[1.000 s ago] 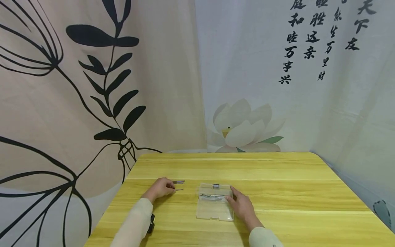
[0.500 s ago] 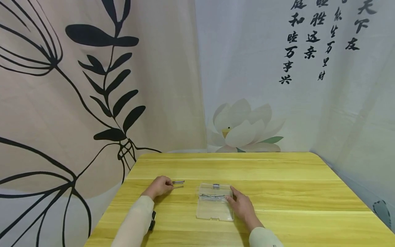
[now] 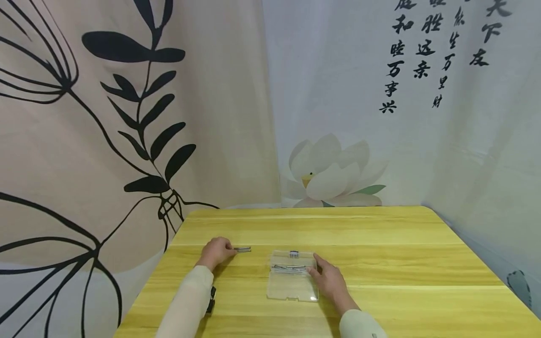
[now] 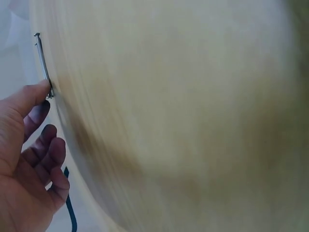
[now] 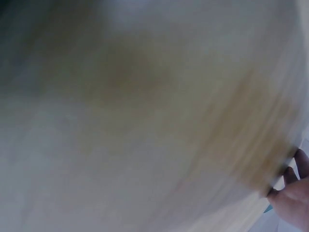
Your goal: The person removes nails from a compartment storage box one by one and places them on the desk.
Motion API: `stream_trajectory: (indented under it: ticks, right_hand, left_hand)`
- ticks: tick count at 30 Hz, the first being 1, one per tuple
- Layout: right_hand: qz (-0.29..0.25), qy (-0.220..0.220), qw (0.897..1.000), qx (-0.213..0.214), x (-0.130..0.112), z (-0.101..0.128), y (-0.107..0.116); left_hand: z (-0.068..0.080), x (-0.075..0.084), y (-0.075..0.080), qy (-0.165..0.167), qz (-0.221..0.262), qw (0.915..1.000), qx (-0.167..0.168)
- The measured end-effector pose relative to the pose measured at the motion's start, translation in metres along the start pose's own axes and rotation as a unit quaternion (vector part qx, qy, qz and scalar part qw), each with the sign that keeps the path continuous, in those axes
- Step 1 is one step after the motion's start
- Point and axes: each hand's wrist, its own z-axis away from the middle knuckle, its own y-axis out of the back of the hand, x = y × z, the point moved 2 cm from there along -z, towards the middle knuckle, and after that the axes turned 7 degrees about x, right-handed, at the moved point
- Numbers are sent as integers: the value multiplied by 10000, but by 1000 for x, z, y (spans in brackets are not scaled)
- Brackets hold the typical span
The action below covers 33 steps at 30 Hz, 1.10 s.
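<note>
Left hand [image 3: 217, 251], lower centre-left: fingers pinching a nail [image 4: 43, 60]. Right hand [image 3: 333, 280], lower centre: fingers gripping a clear box [image 3: 292, 291].

1. Your head camera looks forward and down from the table's [image 3: 401, 267] near side, set well back, taking in the wooden top, your left hand [image 3: 216, 251], your right hand [image 3: 331, 279] and the printed cloth [image 3: 228, 117] past the far edge.
2. Your left wrist camera sits close over the wood, with that hand at the picture's left edge.
3. Your right wrist camera is also close, mostly on blurred wood, with that hand's fingers cut off at the lower right.
4. Your head and left wrist views share the left hand and the metal rods [image 4: 43, 63] at its fingertips; head and right wrist share the right hand.
</note>
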Motion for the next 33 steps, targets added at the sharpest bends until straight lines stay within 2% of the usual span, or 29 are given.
stream_trajectory:
  ticks: [5,10,14,23,33]
  right_hand:
    - [25,-5,10000,-42,-2,0,3]
    - [35,-34,10000,-54,-3,0,5]
    - [87,-37,9999,-76,-2,-1,5]
    - [74,-39,9999,-106,-1,-1,3]
    - [66,-74,9999,-122,-2,1,3]
  left_hand:
    - [0,0,3,141,22,9999,66]
    - [-2,7,7,16,74,9999,123]
    - [-3,18,8,-129,338,9993,15]
    - [-1,56,7,-710,941,9923,-367]
    - [8,103,-5,-1237,1723,9724,-967]
